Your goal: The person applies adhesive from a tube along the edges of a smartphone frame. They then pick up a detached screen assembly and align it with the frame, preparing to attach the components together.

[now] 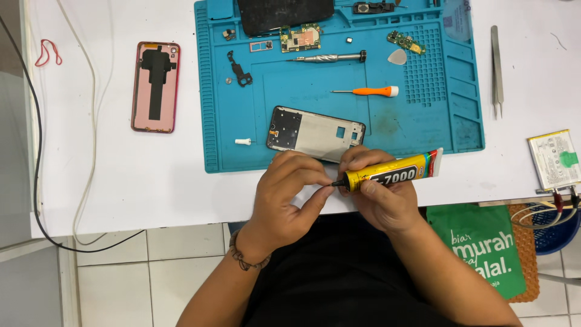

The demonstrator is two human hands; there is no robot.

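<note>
Head view shows both hands low in the centre of the frame, over the table's near edge. The right hand (382, 197) wraps a soft yellow glue tube (393, 172), fingers clamped round it, nozzle pointing left so the left hand (289, 191) can pinch its black tip with thumb and forefinger. Just above, a bare phone frame (315, 133) lies flat on the ribbed blue mat (448, 130), close at hand. An orange screwdriver (366, 91) rests mid-mat.

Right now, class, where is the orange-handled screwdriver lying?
In the head view, the orange-handled screwdriver lies on the blue work mat, right of centre, between the silver screwdriver above it and the phone frame below.
</note>
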